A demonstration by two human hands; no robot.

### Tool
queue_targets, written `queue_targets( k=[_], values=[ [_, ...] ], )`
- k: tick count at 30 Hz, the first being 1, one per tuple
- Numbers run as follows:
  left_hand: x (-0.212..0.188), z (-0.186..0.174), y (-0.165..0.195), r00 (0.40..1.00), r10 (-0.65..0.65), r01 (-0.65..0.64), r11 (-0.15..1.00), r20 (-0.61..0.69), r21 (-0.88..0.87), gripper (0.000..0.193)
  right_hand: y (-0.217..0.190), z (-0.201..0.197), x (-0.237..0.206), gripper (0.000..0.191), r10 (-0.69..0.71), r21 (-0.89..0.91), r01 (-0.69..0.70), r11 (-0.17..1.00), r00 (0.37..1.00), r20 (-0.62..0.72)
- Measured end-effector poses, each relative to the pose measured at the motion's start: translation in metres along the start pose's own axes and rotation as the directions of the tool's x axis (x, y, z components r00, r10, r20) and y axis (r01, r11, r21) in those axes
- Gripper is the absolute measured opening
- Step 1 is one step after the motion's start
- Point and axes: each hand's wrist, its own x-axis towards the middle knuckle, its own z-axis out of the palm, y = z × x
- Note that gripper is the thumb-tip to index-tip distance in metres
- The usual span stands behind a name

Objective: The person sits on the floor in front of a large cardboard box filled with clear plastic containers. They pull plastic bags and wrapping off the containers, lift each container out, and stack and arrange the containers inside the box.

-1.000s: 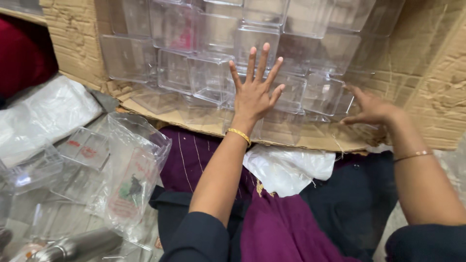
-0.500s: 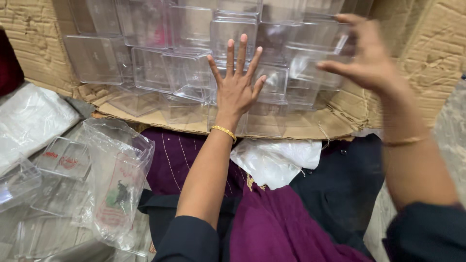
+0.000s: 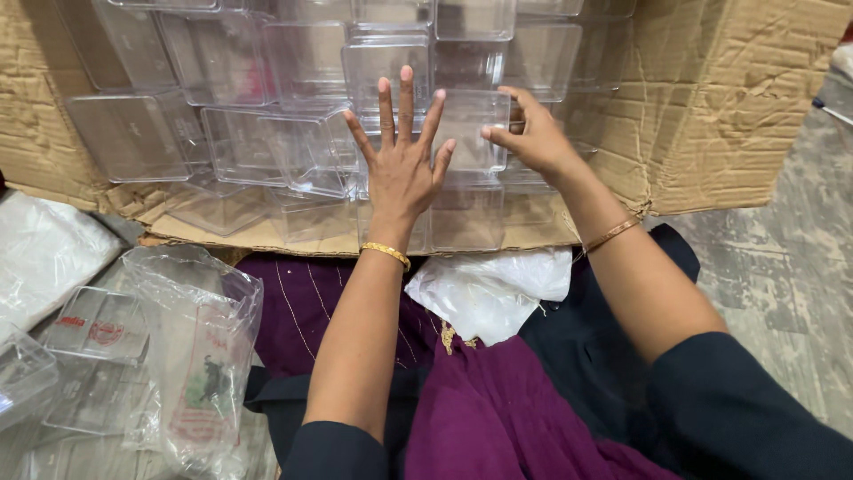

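A large cardboard carton [image 3: 711, 98] lies open on its side on the floor, and clear plastic boxes [image 3: 267, 142] are stacked loosely inside it. The left hand [image 3: 402, 164] is pressed flat against the stack, its fingers [image 3: 406, 98] spread wide and holding nothing. The right hand [image 3: 531, 133] is laid on one clear box [image 3: 475, 129] near the middle of the stack, with fingers curled narrowly at its edge; whether the box is truly gripped cannot be told.

The stack looks loose and several boxes are tilted, so a pull on one box could, in all likelihood, bring its neighbours sliding out over the carton's sagging near flap. The smooth plastic may also slip from a light hold.

Two hands are seen, each with one gold bangle [image 3: 386, 253]. One carton is counted. Roughly fifteen clear boxes can be made out, though overlaps prevent an exact count. One crumpled white bag [image 3: 489, 289] lies on the lap, and one clear printed bag [image 3: 200, 356] lies at the near left.
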Motion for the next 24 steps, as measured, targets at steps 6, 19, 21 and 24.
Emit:
queue_targets(
  k=[6, 19, 21, 24],
  values=[
    [-0.003, 0.008, 0.001, 1.000, 0.011, -0.011, 1.000, -0.023, 0.022, 0.060, 0.008, -0.018, -0.025, 0.076, 0.005, 0.021, -0.006, 1.000, 0.999, 0.043],
    [0.002, -0.002, 0.026, 0.998, 0.011, -0.014, 0.999, 0.064, 0.044, 0.081, 0.039, -0.086, -0.148, 0.030, -0.029, -0.046, 0.023, 0.999, 0.990, -0.137],
    [0.001, -0.003, 0.031, 0.997, 0.009, -0.012, 0.999, 0.070, 0.043, 0.081, 0.037, -0.079, -0.165, 0.021, -0.035, -0.121, 0.014, 0.993, 0.985, -0.170],
    [-0.001, -0.003, 0.035, 0.998, 0.017, -0.020, 0.998, 0.063, 0.055, 0.079, 0.035, -0.063, -0.189, 0.017, -0.063, -0.297, 0.045, 0.954, 0.997, -0.049]
  ],
)
